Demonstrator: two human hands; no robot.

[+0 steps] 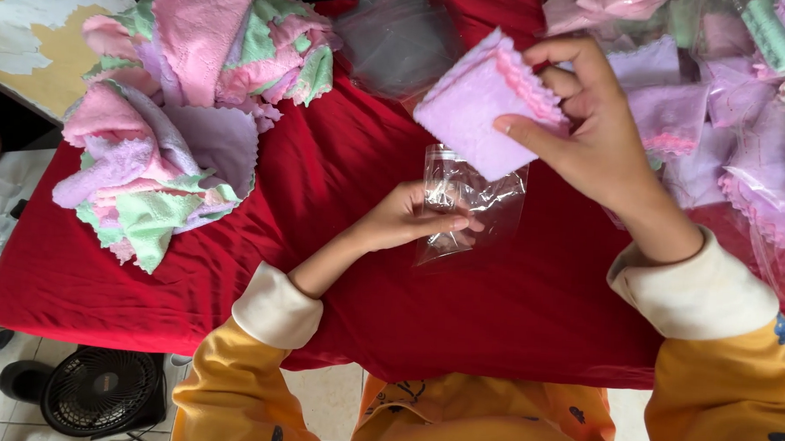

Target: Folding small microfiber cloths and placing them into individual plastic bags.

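Lilac fleece, folded into one small square cloth with a pink scalloped edge [484,102], sits pinched between the thumb and fingers of my right hand [587,123], raised above the red fabric-covered table [338,279]. My left hand [406,219] grips one clear crinkled plastic bag [467,206] by its near edge, just below the cloth and resting on the red fabric. I count one loose heap of pink, green and lilac cloths [179,109] at far left, and a spread of bagged cloths [744,111] at right, too overlapped to count. One black floor fan [99,391] stands below the table.
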